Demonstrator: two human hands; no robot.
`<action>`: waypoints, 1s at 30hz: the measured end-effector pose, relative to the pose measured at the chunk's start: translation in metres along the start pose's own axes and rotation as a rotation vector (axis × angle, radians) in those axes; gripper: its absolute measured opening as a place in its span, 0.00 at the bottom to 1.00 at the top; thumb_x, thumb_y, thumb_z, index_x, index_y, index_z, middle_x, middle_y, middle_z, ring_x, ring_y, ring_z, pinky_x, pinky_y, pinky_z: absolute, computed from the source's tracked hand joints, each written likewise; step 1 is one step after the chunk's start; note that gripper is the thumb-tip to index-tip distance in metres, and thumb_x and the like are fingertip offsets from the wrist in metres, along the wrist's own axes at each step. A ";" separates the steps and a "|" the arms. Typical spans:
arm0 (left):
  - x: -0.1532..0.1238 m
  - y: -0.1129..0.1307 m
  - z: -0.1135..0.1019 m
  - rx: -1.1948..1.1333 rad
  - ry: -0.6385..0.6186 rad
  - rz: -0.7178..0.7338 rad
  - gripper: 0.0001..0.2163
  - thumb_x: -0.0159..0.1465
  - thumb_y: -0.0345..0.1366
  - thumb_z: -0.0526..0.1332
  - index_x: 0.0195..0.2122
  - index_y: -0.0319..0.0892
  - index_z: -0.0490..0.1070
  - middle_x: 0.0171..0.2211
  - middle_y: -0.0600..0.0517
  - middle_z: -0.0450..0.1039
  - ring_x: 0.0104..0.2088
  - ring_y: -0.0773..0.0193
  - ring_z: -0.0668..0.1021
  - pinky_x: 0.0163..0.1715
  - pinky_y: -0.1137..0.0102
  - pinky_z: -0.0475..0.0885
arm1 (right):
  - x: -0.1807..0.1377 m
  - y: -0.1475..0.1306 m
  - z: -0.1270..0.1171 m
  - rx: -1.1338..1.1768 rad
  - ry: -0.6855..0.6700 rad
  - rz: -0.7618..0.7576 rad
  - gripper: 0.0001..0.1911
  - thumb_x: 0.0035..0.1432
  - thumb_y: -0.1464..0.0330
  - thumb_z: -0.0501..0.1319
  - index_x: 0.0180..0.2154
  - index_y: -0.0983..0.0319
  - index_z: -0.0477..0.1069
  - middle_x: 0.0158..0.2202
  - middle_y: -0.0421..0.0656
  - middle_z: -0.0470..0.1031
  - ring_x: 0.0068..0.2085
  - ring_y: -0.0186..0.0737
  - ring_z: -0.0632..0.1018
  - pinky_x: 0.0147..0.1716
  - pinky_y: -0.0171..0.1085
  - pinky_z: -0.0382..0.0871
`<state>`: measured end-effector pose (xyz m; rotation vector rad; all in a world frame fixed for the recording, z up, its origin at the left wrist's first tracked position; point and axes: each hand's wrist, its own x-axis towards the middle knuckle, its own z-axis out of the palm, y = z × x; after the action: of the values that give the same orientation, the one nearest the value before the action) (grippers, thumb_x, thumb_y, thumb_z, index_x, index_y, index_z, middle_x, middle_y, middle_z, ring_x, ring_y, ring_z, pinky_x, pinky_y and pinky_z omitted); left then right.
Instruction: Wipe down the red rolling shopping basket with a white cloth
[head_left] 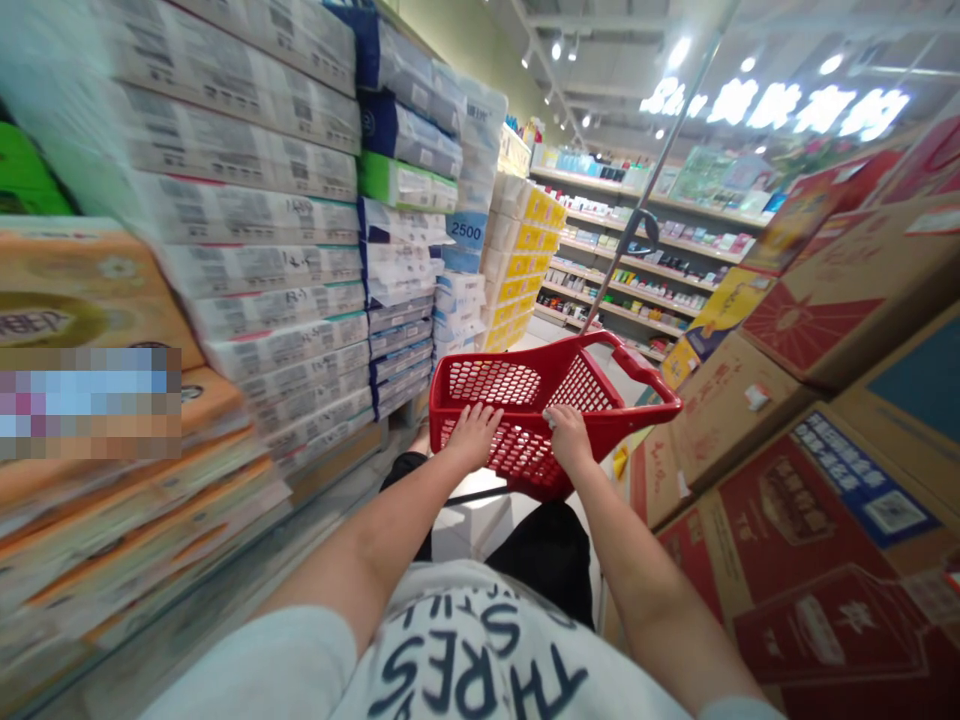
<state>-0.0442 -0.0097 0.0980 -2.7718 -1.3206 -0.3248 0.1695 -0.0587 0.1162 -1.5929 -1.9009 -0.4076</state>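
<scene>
While both grip its near rim, left hand [474,432] and right hand [568,436] (apart) hold the red basket [525,385].

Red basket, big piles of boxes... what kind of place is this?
Most likely a supermarket aisle. Both hands, left hand and right hand, rest on a red shopping basket, between stacked tissue packs and red cartons, with stocked shelves ahead.

basket [525,400] between stacked packs [255,250] left, cartons [810,430] right.

Narrow aisle between tissue stacks [247,250] and cartons [810,420]
</scene>
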 end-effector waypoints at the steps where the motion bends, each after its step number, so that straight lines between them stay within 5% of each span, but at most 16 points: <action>1: 0.000 0.001 0.000 -0.001 0.001 -0.009 0.31 0.61 0.30 0.53 0.66 0.38 0.48 0.66 0.42 0.52 0.66 0.46 0.53 0.64 0.53 0.46 | -0.003 0.000 0.002 -0.014 0.051 0.022 0.21 0.53 0.82 0.49 0.42 0.63 0.74 0.45 0.48 0.74 0.50 0.44 0.68 0.54 0.42 0.60; 6: 0.001 0.001 0.000 -0.004 0.003 -0.006 0.31 0.61 0.31 0.53 0.66 0.37 0.48 0.65 0.41 0.53 0.66 0.45 0.53 0.64 0.52 0.46 | -0.012 0.000 0.014 0.000 0.144 0.028 0.22 0.55 0.81 0.48 0.46 0.63 0.73 0.48 0.48 0.73 0.54 0.44 0.66 0.57 0.45 0.59; 13: -0.001 0.004 -0.002 0.002 0.021 -0.017 0.29 0.62 0.30 0.52 0.66 0.38 0.50 0.65 0.42 0.54 0.65 0.46 0.54 0.64 0.52 0.46 | -0.020 0.034 0.000 0.033 0.363 0.102 0.22 0.54 0.80 0.49 0.42 0.61 0.76 0.45 0.47 0.75 0.51 0.45 0.67 0.54 0.46 0.64; 19: -0.001 0.003 -0.003 -0.004 0.004 -0.002 0.30 0.62 0.30 0.53 0.66 0.37 0.49 0.65 0.41 0.54 0.65 0.45 0.54 0.64 0.52 0.47 | -0.021 0.038 -0.001 0.074 0.342 0.074 0.22 0.51 0.80 0.49 0.41 0.60 0.77 0.44 0.46 0.76 0.50 0.43 0.68 0.53 0.46 0.65; 25: 0.000 0.004 -0.003 0.007 -0.001 -0.001 0.31 0.61 0.30 0.53 0.67 0.39 0.48 0.66 0.43 0.53 0.66 0.46 0.53 0.64 0.53 0.46 | -0.021 0.050 -0.012 0.017 0.515 0.201 0.18 0.55 0.77 0.50 0.39 0.63 0.77 0.43 0.49 0.75 0.49 0.46 0.68 0.53 0.49 0.64; 30: 0.000 0.003 -0.003 0.004 -0.005 -0.002 0.31 0.61 0.30 0.54 0.67 0.39 0.48 0.66 0.41 0.52 0.66 0.46 0.53 0.64 0.52 0.47 | -0.021 0.036 -0.005 0.044 0.394 0.115 0.20 0.53 0.78 0.50 0.40 0.62 0.77 0.44 0.47 0.76 0.49 0.44 0.68 0.52 0.46 0.65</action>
<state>-0.0425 -0.0124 0.1009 -2.7697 -1.3241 -0.3152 0.2076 -0.0699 0.1009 -1.4590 -1.5040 -0.5778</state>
